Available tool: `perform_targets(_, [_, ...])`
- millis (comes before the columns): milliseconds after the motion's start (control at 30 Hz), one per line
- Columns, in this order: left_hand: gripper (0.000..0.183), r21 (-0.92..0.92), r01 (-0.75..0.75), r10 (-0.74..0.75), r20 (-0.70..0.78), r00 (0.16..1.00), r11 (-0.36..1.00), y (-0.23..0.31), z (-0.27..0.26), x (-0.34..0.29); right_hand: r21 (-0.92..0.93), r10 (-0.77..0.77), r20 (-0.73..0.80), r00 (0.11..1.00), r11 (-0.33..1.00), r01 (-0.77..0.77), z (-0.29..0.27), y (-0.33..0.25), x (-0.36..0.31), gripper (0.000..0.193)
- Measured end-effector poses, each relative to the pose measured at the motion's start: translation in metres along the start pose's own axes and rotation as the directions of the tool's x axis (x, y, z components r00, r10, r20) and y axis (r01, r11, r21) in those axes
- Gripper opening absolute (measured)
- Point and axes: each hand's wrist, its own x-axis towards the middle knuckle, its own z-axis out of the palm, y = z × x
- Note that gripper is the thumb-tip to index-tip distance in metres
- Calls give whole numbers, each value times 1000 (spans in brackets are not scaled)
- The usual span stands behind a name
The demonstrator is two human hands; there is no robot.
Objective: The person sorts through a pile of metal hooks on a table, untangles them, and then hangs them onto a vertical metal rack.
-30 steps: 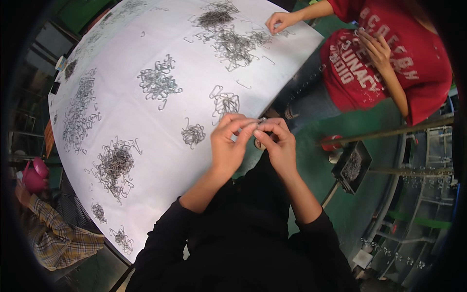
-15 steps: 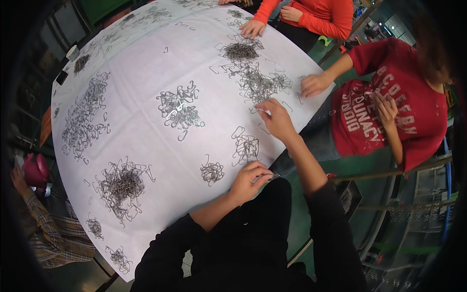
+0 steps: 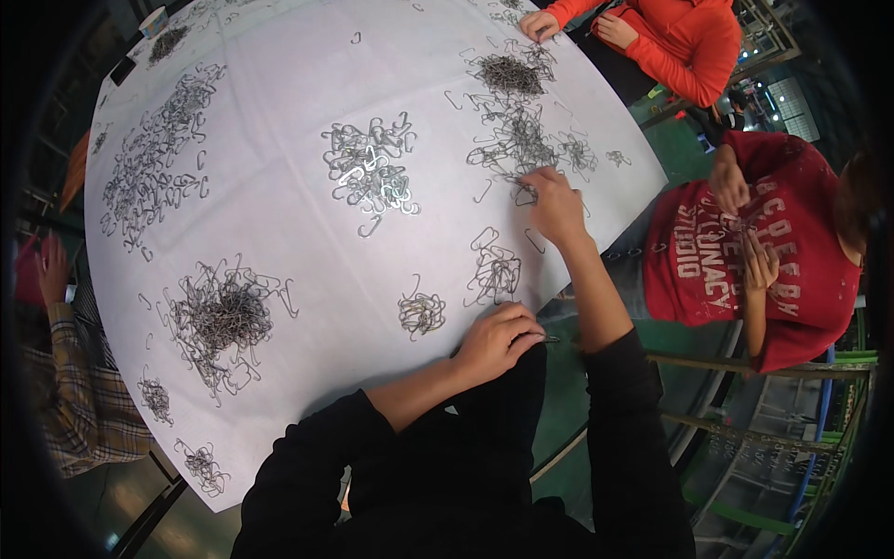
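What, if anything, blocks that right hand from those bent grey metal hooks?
Nothing visible: the right hand has its fingers at the near edge of the pile of bent grey metal hooks on the white-covered table.

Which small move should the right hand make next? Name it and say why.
The right hand is at the near edge of a loose pile of bent, silvery metal wire hooks, with no clear grip visible; the left hand holds a thin, silvery metal piece apart from it. So probably pinch one hook and draw it free.
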Motion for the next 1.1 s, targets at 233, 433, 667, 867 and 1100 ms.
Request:
perform_targets(233, [8,27,-11,10,13,1000,1000,-1,-1,3,71,-174,-248,953,978,197,16,-11,33,34])
perform_targets(433, [7,36,-23,23,-4,1000,999,-5,0,2,143,-376,-140,916,908,394,13,-40,35,37])
perform_targets(667, [7,28,-15,15,1,1000,999,-1,-1,1,-4,-226,-16,974,974,226,-5,-19,24,30])
perform_targets(867, [10,68,-33,32,2,999,997,-3,-1,1,253,-207,-50,977,944,213,-2,-54,43,12])
perform_targets(1100, [13,121,-20,20,4,1000,992,3,-3,1,133,-261,103,960,960,246,19,-102,72,11])
